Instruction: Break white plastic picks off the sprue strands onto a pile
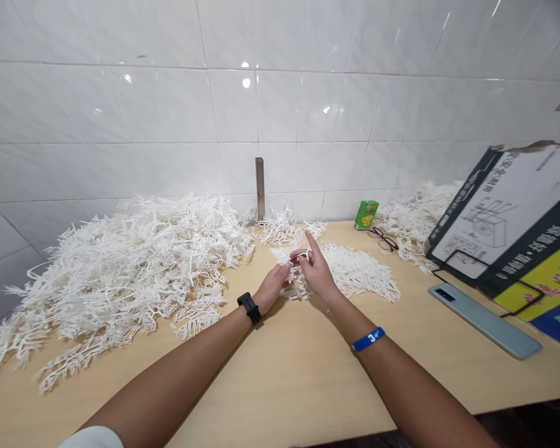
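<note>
White branching plastic pieces form a large heap on the left of the wooden table. My left hand, with a black watch on its wrist, is closed on a white branched piece. Close against it on the right, my right hand pinches a thin white strand of plastic, its index finger raised. Beside and behind my right hand lies a flatter pile of white pieces. A smaller loose cluster sits behind my hands.
At the right are a green box, black glasses, another white heap, a light blue phone and a large printed carton. A metal bracket stands against the tiled wall.
</note>
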Available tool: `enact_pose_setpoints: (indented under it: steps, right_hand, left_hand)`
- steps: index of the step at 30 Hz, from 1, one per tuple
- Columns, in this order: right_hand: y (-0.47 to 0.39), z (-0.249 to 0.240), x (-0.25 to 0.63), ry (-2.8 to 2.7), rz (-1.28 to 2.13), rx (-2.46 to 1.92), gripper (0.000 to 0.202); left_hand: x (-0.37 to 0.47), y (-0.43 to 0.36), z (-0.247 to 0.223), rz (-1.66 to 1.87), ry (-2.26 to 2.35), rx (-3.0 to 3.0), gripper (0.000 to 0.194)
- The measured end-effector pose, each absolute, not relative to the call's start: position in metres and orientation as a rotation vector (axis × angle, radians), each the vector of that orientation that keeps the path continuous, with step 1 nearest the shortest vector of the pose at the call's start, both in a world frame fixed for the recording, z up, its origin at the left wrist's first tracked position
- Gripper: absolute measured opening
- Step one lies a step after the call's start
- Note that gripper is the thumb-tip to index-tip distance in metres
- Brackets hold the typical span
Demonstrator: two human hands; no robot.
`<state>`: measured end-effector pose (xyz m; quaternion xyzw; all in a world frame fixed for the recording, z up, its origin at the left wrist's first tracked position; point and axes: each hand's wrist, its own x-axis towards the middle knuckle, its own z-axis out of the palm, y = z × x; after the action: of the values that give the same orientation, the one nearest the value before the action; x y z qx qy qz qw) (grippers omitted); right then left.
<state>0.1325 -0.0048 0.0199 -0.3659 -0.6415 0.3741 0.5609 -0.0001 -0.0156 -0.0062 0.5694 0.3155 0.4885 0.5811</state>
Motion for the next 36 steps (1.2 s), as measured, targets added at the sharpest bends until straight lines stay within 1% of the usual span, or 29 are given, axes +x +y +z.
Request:
enact_pose_setpoints:
  steps: [4,7,10,15,20,23,26,28,30,33,36]
  right_hand:
    - [-0.007,0.016,0.133,-1.681,0.772,-0.9,0.067]
    - [-0.007,0.014,0.133,-1.758,0.706,-0.915,0.065]
    - [-0.009,0.015,0.133,-1.718,0.744,-0.889,0.062]
    - [-0.012,0.02,0.133,-1.553,0.798,-0.917,0.054]
    - [-0.005,0.019,0.134,-1.483,0.833,-0.856,0.053]
    - [-0.001,0.017,0.136,-1.471,0.85,-0.9,0.05]
    - [-0.001,0.016,0.136,-1.536,0.765,-1.01,0.044]
    - [-0.002,0.016,0.136,-1.62,0.691,-1.094,0.045]
    - [-0.006,0.015,0.134,-1.71,0.692,-1.161,0.049]
    - [-0.012,0.012,0.127,-1.823,0.821,-1.211,0.055]
    - [-0.016,0.005,0.119,-1.958,0.925,-1.14,0.061]
  left_hand:
    - [-0.003,-0.016,-0.002,1.2,0.854,1.21,0.082]
    - [-0.006,-0.019,0.001,1.312,1.005,1.192,0.072]
    - [-0.009,-0.018,0.001,1.367,1.068,1.137,0.065]
    - [-0.01,-0.01,-0.004,1.445,1.008,1.02,0.061]
    - [-0.011,-0.003,-0.005,1.515,1.004,0.858,0.067]
    - [-0.011,-0.006,0.001,1.589,0.976,0.828,0.058]
    - [-0.009,-0.009,0.009,1.677,0.963,0.754,0.05]
    - [-0.008,-0.01,0.013,1.715,0.97,0.714,0.052]
    - [-0.009,-0.01,0.016,1.739,0.981,0.731,0.059]
    - [-0.015,-0.009,0.023,1.786,1.12,0.835,0.069]
    - [-0.023,-0.012,0.039,1.847,1.269,0.978,0.074]
